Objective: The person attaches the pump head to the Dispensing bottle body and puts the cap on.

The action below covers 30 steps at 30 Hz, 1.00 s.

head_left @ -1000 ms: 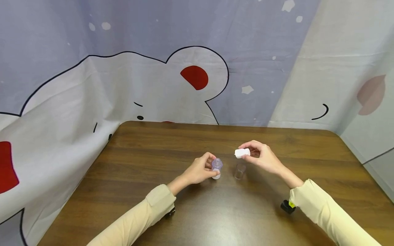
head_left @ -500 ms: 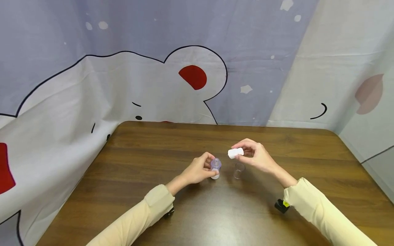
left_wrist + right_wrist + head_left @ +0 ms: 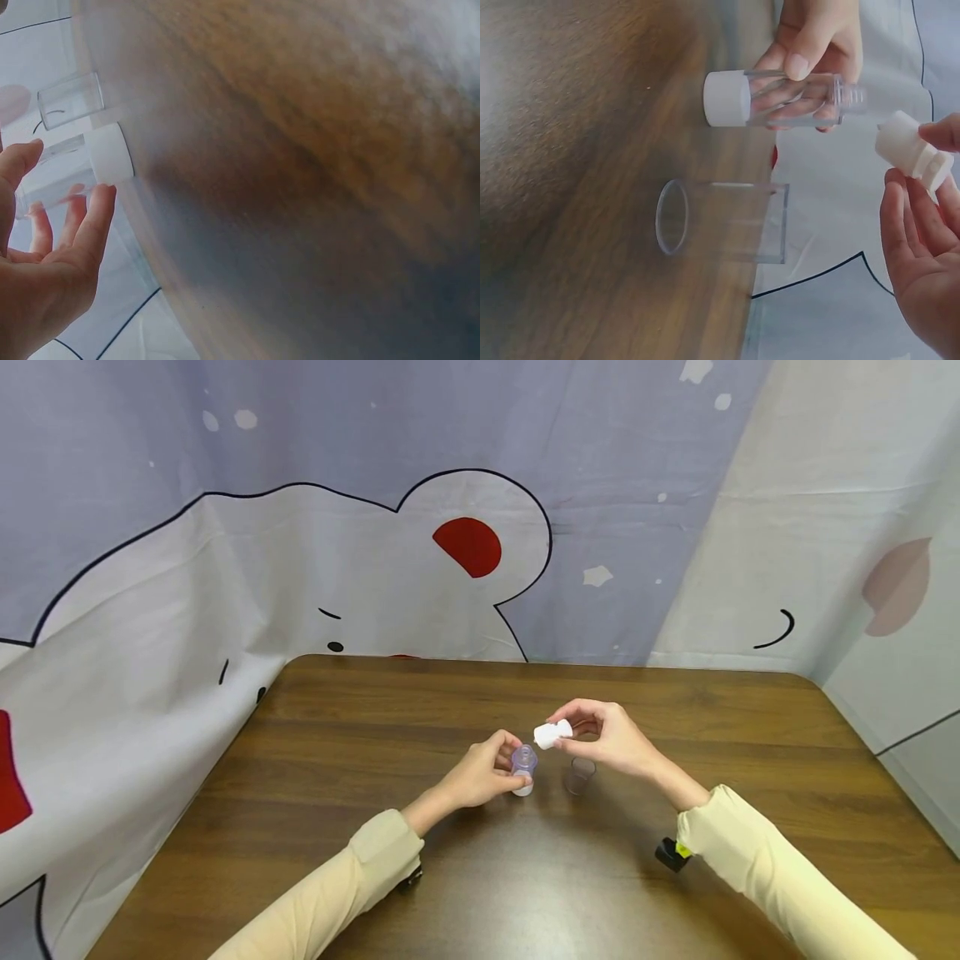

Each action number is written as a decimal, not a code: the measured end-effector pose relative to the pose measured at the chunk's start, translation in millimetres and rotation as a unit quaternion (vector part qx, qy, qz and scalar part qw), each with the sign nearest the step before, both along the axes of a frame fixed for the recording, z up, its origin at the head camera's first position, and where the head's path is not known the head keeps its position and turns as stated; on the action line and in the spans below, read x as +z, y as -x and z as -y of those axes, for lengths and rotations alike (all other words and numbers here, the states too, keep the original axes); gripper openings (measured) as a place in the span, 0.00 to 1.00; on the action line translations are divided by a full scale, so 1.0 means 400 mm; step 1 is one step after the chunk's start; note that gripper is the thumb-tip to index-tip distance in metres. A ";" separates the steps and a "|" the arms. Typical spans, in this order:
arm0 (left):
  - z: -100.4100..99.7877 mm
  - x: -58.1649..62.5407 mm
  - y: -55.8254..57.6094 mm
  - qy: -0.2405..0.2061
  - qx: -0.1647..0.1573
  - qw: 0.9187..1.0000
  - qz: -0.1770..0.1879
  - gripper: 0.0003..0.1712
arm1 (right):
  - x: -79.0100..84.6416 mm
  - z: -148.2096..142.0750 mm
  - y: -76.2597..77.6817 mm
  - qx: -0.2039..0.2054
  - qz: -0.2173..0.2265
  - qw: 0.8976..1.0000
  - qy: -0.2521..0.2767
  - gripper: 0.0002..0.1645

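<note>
On the table, my left hand (image 3: 480, 773) grips a clear bottle (image 3: 727, 99) with a white base, thumb on one side and fingers on the other. The bottle stands upright, and its threaded neck (image 3: 853, 96) is uncovered. My right hand (image 3: 617, 742) pinches a white pump head (image 3: 901, 142) between thumb and fingertips. In the head view the pump head (image 3: 552, 734) is tilted, close above and just right of the bottle's neck. To the right of the bottle stands a clear cylindrical cover (image 3: 581, 776), untouched by either hand.
The brown wooden table (image 3: 390, 710) reaches back to a patterned curtain (image 3: 360, 568) hanging behind it. A black wrist device (image 3: 671, 854) shows below the right sleeve, and another device (image 3: 410, 878) sits under the left sleeve.
My right hand has moved left with the pump head, bringing it from above the clear cover to beside the bottle's neck. The left hand and bottle have stayed almost still.
</note>
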<state>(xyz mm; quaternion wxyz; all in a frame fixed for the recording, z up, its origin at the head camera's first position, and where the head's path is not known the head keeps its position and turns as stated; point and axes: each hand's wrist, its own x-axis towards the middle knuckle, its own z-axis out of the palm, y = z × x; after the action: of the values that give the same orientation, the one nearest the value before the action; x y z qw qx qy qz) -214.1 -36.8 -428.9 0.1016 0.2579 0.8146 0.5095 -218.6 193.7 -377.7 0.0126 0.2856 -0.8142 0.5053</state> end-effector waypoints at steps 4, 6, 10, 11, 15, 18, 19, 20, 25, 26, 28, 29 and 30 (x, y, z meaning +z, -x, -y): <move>0.001 0.000 -0.001 -0.002 -0.001 1.000 0.002 0.24 | 0.006 0.010 0.000 0.012 -0.015 1.000 -0.017 0.16; 0.002 0.000 0.000 -0.003 -0.002 1.000 0.006 0.24 | 0.009 0.014 0.000 0.019 -0.020 0.999 -0.023 0.17; 0.002 0.000 0.002 -0.003 -0.004 1.000 0.009 0.24 | 0.014 0.024 0.003 0.034 -0.039 0.998 -0.040 0.18; 0.002 0.000 0.002 -0.003 -0.004 1.000 0.007 0.24 | 0.014 0.026 0.005 0.039 -0.044 0.997 -0.045 0.18; 0.002 -0.003 0.003 -0.006 -0.006 1.000 -0.004 0.24 | 0.012 0.035 0.011 0.054 -0.069 0.994 -0.071 0.18; 0.003 -0.004 0.003 -0.006 -0.006 1.000 -0.008 0.24 | 0.012 0.040 0.013 0.062 -0.073 0.992 -0.083 0.18; 0.003 -0.004 0.003 -0.004 -0.006 1.000 -0.009 0.24 | 0.012 0.042 0.013 0.063 -0.072 0.992 -0.085 0.18; 0.003 -0.004 0.003 -0.003 -0.006 1.000 -0.011 0.24 | 0.013 0.044 0.012 0.063 -0.069 0.992 -0.085 0.18; 0.000 -0.006 0.004 0.002 -0.004 1.000 -0.012 0.23 | 0.012 0.050 0.012 0.066 -0.062 0.992 -0.084 0.18; 0.000 -0.006 0.005 0.003 -0.003 1.000 -0.012 0.23 | 0.011 0.051 0.012 0.067 -0.062 0.992 -0.084 0.18; 0.001 -0.007 0.005 0.003 -0.004 1.000 -0.014 0.23 | 0.009 0.052 0.014 0.069 -0.066 0.992 -0.082 0.18; 0.001 -0.007 0.005 0.003 -0.004 1.000 -0.013 0.23 | 0.009 0.053 0.014 0.069 -0.065 0.992 -0.080 0.18; 0.002 -0.006 0.005 0.003 -0.003 1.000 -0.012 0.23 | 0.007 0.054 0.014 0.070 -0.065 0.992 -0.077 0.18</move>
<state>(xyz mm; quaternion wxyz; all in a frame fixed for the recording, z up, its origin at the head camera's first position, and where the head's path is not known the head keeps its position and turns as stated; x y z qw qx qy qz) -216.1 -37.6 -431.5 0.0942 0.2663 0.8164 0.5036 -224.3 172.2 -374.9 0.0082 0.3744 -0.8263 0.4207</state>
